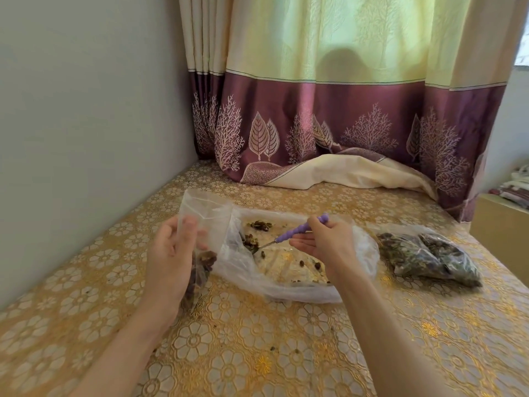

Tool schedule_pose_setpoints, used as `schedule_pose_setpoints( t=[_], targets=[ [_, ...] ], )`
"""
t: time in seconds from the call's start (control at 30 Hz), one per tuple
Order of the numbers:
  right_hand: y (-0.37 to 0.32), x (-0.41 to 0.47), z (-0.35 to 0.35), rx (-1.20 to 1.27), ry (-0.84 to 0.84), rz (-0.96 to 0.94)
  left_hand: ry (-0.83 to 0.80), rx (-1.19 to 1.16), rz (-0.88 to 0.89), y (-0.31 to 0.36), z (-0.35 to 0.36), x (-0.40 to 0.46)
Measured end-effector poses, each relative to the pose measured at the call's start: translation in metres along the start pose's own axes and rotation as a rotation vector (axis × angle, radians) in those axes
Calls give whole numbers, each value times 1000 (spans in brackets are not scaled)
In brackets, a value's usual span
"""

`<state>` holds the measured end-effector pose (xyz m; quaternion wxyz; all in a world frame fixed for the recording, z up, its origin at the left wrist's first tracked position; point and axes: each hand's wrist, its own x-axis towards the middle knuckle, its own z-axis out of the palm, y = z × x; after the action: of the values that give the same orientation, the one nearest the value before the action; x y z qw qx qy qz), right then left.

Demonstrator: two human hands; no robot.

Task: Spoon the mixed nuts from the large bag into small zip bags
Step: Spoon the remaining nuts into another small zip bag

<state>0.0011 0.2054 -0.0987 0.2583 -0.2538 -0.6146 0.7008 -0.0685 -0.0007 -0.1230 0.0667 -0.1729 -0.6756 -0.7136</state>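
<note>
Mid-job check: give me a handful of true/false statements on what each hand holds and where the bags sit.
1. The right hand holds a purple-handled spoon. True.
2. The spoon's tip is inside the small bag. False: it is in the large bag, among the nuts.
3. The left hand holds the small bag. True.
4. The large bag is full. False: few nuts remain.
5. The filled bags lie left of the large bag. False: right.
</note>
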Motion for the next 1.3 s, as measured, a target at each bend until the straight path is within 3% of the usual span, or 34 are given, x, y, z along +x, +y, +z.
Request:
schedule_pose_setpoints(
  t=[0.3, 0.47, 1.03, 1.3],
  targets=[
    [4, 0, -3, 179, -195, 247, -3, 19, 12, -1, 0, 0],
    [4, 3, -9, 177, -162, 300, -17, -6, -5, -1, -1, 0],
    [-30, -1, -28, 146, 123, 69, -164, 214, 10, -9, -1, -2],
    [-59, -25, -9, 193, 19, -110, -144, 210, -1, -6, 2, 0]
  ],
)
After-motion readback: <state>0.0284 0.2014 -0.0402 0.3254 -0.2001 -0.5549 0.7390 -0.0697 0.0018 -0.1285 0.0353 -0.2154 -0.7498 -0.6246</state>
